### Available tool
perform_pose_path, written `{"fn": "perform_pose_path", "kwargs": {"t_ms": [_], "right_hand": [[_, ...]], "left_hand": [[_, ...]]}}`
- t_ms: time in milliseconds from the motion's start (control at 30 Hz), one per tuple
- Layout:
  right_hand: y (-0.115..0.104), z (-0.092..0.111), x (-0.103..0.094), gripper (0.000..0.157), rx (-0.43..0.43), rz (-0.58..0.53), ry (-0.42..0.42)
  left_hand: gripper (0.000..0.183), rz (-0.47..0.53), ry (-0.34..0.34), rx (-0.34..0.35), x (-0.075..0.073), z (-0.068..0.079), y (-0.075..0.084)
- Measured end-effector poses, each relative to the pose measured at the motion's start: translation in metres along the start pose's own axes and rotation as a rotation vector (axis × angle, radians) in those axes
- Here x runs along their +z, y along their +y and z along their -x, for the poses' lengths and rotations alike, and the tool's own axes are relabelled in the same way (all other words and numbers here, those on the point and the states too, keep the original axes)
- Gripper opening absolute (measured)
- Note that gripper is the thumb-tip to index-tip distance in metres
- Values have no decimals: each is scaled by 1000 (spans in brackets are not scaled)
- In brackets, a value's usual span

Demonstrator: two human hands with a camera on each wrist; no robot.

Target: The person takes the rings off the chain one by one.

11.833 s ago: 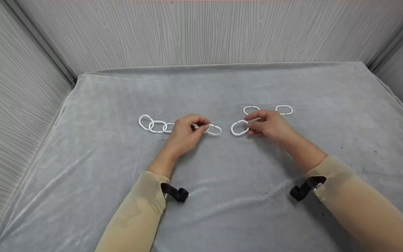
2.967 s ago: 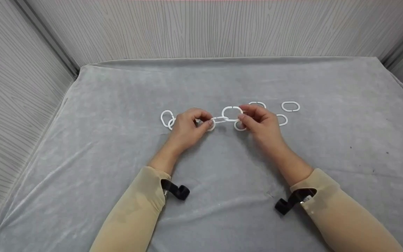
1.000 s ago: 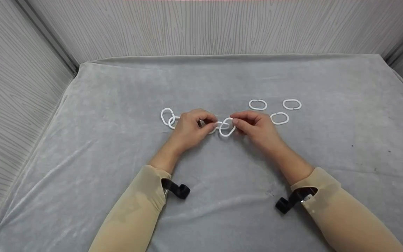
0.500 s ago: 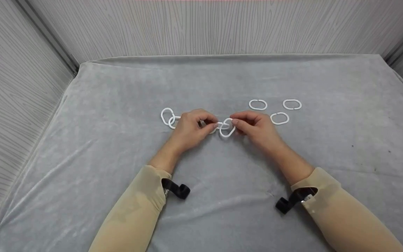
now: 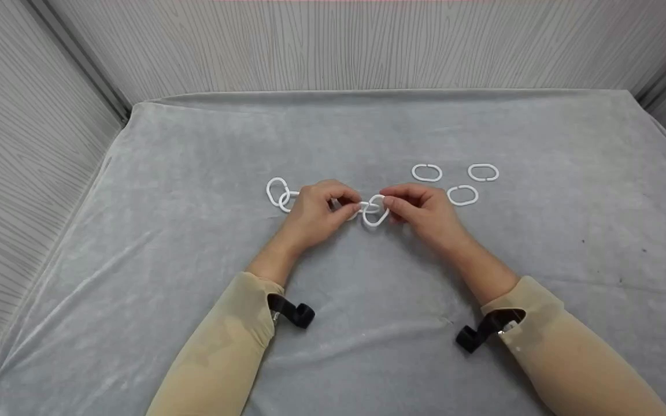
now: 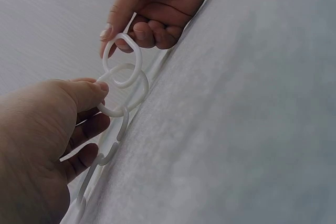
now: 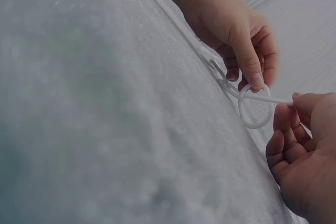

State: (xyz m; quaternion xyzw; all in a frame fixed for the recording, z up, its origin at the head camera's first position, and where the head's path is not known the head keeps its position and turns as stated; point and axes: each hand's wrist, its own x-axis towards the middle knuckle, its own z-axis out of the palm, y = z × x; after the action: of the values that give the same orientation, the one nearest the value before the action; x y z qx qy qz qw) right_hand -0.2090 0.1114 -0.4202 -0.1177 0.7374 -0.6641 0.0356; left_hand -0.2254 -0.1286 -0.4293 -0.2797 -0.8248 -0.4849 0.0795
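My left hand [image 5: 320, 212] pinches a white oval plastic chain link [image 6: 146, 85] between thumb and fingers, partly hidden by that hand in the head view. From this link a chain [image 6: 122, 124] of several white links trails left; two end links [image 5: 269, 195] show beyond the hand, lying on the cloth. My right hand [image 5: 425, 211] pinches another white chain link [image 6: 139, 62] by its edge, tilted in the narrow gap between the hands. In the left wrist view the two held links cross and look hooked through each other. Whether the link's slit is hidden under fingertips I cannot tell.
Behind and right of my right hand, three loose white links [image 5: 463, 204] lie flat on the grey cloth [image 5: 367, 323], each with a small slit. Pale wood-grain panels [image 5: 333, 46] stand behind the table and at both sides.
Earlier the hands held two separate links apart; now those held meet and cross. Since three seconds ago, the right hand's link has come down and tilted. The last second shows almost no movement.
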Motion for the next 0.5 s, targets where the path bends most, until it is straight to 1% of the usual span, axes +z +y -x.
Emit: {"fn": "perform_pose_path", "kwargs": {"t_ms": [500], "right_hand": [[1,0,0,19,-13,-19,-18]], "left_hand": [[5,1,-3,-7,0,0,0]]}}
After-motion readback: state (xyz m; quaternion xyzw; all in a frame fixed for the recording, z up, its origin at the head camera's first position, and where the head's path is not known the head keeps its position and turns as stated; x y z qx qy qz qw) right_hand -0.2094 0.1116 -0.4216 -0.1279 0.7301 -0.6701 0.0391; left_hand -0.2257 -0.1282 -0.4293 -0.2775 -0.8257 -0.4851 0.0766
